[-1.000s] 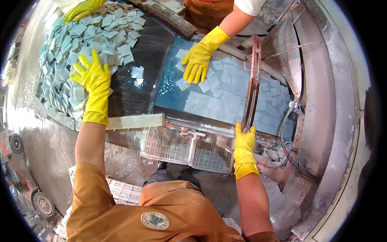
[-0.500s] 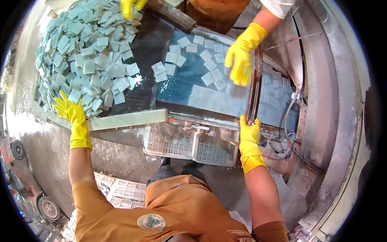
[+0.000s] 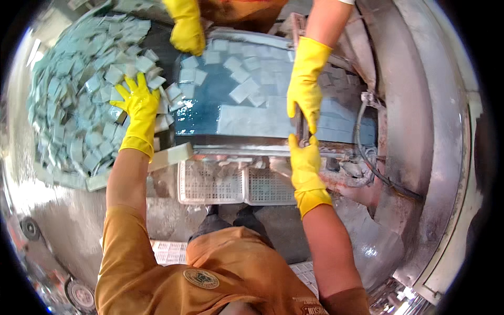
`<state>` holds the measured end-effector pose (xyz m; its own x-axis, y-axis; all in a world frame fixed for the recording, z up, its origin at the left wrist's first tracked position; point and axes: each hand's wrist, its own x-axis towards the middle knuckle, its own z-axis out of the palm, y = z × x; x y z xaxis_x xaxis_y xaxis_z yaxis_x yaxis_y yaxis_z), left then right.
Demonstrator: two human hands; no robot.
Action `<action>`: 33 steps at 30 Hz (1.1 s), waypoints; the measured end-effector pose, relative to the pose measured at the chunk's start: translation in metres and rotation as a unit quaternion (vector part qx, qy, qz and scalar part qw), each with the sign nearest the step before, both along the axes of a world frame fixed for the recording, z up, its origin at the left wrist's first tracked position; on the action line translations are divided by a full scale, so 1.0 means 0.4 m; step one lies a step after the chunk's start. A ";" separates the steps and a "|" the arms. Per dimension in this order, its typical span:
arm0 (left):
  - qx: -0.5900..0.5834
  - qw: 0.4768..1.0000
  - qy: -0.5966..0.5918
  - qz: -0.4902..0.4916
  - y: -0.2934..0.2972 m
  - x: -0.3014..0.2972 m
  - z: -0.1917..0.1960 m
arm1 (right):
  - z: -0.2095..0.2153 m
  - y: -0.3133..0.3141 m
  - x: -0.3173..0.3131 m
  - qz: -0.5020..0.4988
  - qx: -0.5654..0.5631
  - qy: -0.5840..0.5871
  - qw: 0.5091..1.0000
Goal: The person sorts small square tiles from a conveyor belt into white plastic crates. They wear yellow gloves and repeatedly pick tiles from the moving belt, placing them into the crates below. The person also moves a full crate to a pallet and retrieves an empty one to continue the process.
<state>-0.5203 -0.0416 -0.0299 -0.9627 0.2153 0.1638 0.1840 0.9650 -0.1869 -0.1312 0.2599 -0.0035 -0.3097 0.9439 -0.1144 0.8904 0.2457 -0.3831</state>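
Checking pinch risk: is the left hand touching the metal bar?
Apart: the head view shows the left hand over the tile pile, with the blue surface between it and the metal bar.

Bright yellow blazes against pale blue-green tiles (image 3: 76, 86)!
Left hand (image 3: 138, 105) and right hand (image 3: 307, 168) come gloved in plain yellow, the co-worker's hands (image 3: 308, 79) the same; tiles toward the black tabletop's (image 3: 161, 42) left edge run milky blue-green, those on the deep-blue belt (image 3: 212, 95) look whiter, baskets (image 3: 211, 181) by its near edge show off-white grids, and there's an orange-brown shirt (image 3: 163, 286) with a round cream-and-green badge (image 3: 201, 279).
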 end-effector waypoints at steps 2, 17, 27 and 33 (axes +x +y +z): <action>0.030 0.999 -0.038 0.005 0.088 0.014 0.009 | 0.010 -0.008 -0.004 0.006 0.011 -0.011 1.000; 0.094 0.945 0.037 -0.312 -0.168 0.103 0.109 | 0.073 -0.013 -0.037 -0.002 -0.050 -0.031 0.998; 0.036 0.893 -0.187 -0.407 -0.193 0.214 0.106 | 0.074 -0.023 -0.029 0.001 -0.035 -0.025 0.999; -0.023 0.919 -0.129 -0.371 -0.017 0.201 0.030 | 0.091 -0.023 -0.043 -0.006 -0.049 -0.041 0.998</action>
<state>-0.4400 -0.0485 -0.0179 -0.5540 0.8291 -0.0747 0.8321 0.5487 -0.0814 -0.1484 0.2506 0.0327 -0.2837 0.9310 -0.2299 0.9223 0.1993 -0.3310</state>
